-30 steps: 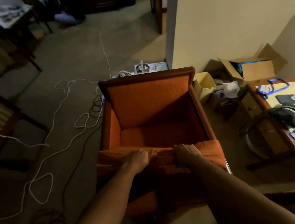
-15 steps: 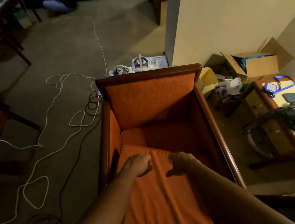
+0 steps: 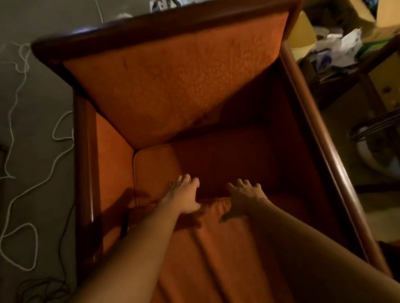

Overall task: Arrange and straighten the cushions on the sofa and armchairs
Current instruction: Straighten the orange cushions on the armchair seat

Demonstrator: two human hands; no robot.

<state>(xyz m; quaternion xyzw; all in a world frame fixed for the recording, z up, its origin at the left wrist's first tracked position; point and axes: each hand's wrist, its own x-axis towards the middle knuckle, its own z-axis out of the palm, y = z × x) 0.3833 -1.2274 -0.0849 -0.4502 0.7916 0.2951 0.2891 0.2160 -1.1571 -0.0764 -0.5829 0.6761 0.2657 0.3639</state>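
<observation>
An orange armchair with a dark wooden frame [image 3: 160, 27] fills the view, its padded back facing me. A loose orange cushion [image 3: 214, 257] lies on the seat, creased lengthwise, its far edge about halfway in. Beyond it the fixed seat pad [image 3: 157, 164] shows. My left hand [image 3: 185, 195] rests flat on the cushion's far edge with fingers spread. My right hand [image 3: 245, 198] lies beside it, also flat and spread, at the same edge. Neither hand grips the fabric.
White cord [image 3: 11, 166] and dark cables [image 3: 38, 300] loop over the carpet on the left. To the right stand a yellow bin [image 3: 302, 35], an open cardboard box [image 3: 388, 0], crumpled bags [image 3: 336, 47] and a wooden table edge [image 3: 378, 58]. Devices sit behind the chair.
The cushion has gone from being held above the chair's front to lying on the seat and sliding further in. Both hands opened flat on it, and my view moved closer over the chair.
</observation>
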